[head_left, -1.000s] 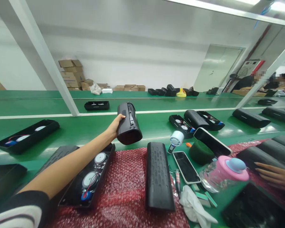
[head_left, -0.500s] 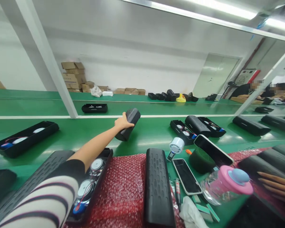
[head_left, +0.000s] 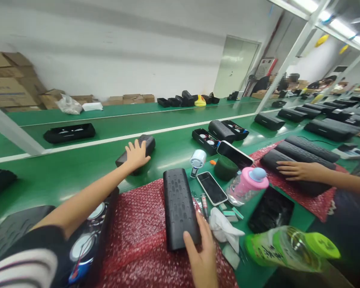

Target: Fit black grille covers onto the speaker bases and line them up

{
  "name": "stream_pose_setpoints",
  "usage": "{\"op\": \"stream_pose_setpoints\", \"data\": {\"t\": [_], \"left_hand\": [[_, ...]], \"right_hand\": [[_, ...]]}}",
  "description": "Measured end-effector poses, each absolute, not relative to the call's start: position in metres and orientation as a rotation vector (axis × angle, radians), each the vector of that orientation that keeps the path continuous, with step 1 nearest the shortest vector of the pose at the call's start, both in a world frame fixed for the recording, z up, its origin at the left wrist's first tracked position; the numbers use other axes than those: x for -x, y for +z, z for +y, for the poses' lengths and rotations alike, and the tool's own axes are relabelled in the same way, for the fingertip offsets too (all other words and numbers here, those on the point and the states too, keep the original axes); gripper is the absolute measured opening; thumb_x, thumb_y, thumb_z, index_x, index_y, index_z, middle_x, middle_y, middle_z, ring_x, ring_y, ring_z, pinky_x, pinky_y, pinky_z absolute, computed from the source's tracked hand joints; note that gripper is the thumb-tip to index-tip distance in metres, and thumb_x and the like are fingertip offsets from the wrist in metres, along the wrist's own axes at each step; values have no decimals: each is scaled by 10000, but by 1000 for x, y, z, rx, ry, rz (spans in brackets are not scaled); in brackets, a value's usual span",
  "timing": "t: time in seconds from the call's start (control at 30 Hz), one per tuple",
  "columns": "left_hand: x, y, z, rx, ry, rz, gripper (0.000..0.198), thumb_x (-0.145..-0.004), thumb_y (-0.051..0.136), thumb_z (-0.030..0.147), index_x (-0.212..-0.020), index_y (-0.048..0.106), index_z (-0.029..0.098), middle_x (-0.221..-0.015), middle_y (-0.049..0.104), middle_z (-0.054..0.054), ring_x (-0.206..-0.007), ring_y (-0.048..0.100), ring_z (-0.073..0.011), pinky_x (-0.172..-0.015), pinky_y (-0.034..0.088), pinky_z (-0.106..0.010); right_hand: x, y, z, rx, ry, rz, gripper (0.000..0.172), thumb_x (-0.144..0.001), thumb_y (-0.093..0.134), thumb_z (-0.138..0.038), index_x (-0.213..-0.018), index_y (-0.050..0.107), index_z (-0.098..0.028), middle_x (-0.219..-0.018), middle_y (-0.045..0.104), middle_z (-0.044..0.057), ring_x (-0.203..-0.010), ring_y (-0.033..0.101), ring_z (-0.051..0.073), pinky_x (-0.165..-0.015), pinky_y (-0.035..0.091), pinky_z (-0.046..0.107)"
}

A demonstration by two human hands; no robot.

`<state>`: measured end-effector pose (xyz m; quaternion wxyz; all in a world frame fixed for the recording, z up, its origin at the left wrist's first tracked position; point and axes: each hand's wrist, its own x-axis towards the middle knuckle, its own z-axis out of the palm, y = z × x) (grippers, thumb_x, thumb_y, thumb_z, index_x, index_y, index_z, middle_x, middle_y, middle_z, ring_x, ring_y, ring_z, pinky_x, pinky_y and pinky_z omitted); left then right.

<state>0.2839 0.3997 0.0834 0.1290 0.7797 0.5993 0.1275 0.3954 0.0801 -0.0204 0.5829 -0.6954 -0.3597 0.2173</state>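
Observation:
My left hand (head_left: pixel 135 154) reaches out over the green conveyor (head_left: pixel 78 168) and lies with spread fingers on top of a black speaker (head_left: pixel 147 143) that rests flat on the belt. Low in the view, my right hand (head_left: pixel 202 256) grips the near end of a second black speaker with a patterned grille (head_left: pixel 178 196); the thumb is on its top and the fingers run along its right edge. That speaker lies on red bubble wrap (head_left: pixel 138 232). An open speaker half with round drivers (head_left: pixel 84 240) sits under my left forearm.
To the right of the grille speaker lie a phone (head_left: pixel 212 188), a small white fan (head_left: pixel 197 160), a pink-capped bottle (head_left: pixel 246 184), a white cloth (head_left: pixel 225 228) and a green bottle (head_left: pixel 288 246). A co-worker's hand (head_left: pixel 297 170) rests on black speakers at right. More speaker shells ride the belt.
My left hand has set the speaker down flat on the belt and its fingers have spread. My right hand has come into view onto the grille speaker. The view has swung right.

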Motion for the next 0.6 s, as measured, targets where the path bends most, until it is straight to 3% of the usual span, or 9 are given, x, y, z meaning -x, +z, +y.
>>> {"op": "stream_pose_setpoints", "data": {"t": [0.1,0.13,0.23,0.3,0.47,0.6], "left_hand": [[-284,86,330,-2243,288,1471,847,-806,555,543,-1473,184,176,-1214,567,-192,-1145,528,-392,-993,369,-517],[-283,85,306,-2210,253,1402,905,-800,513,622,-1484,126,174,-1194,584,-181,-1111,561,-363,-976,401,-480],[-281,79,251,-2162,187,1321,1075,-712,574,648,-1491,56,118,-1456,323,-225,-1308,396,-347,-1073,326,-424],[-285,74,233,-2118,158,1370,1146,-669,623,585,-1488,19,60,-1506,163,-269,-1368,282,-384,-1107,263,-447],[-300,63,229,-1965,213,1525,1143,-673,612,462,-1477,-70,20,-1498,92,-310,-1373,245,-419,-1104,256,-480],[-308,62,229,-1912,337,1495,1168,-610,641,428,-1459,-18,-28,-1505,89,-284,-1406,146,-394,-1151,188,-454]], "right_hand": [[-374,-12,85,1683,329,-1014,549,-881,558,-375,-1379,437,-180,-1381,443,152,-1267,418,333,-1018,381,531],[-366,-9,86,1689,263,-1064,555,-871,578,-356,-1380,431,-191,-1365,448,151,-1246,425,334,-996,390,532],[-346,0,90,1709,78,-1191,586,-825,637,-323,-1360,433,-197,-1329,471,151,-1186,438,343,-958,376,551],[-337,4,94,1709,8,-1250,585,-790,662,-301,-1324,454,-180,-1309,493,157,-1156,453,346,-945,364,554],[-334,18,90,1636,146,-1269,547,-713,671,-228,-1239,525,-195,-1344,473,151,-1202,446,355,-981,339,586],[-365,35,40,1400,675,-1221,480,-739,664,-303,-1209,584,-246,-1462,375,66,-1383,274,306,-1115,243,536]]}}
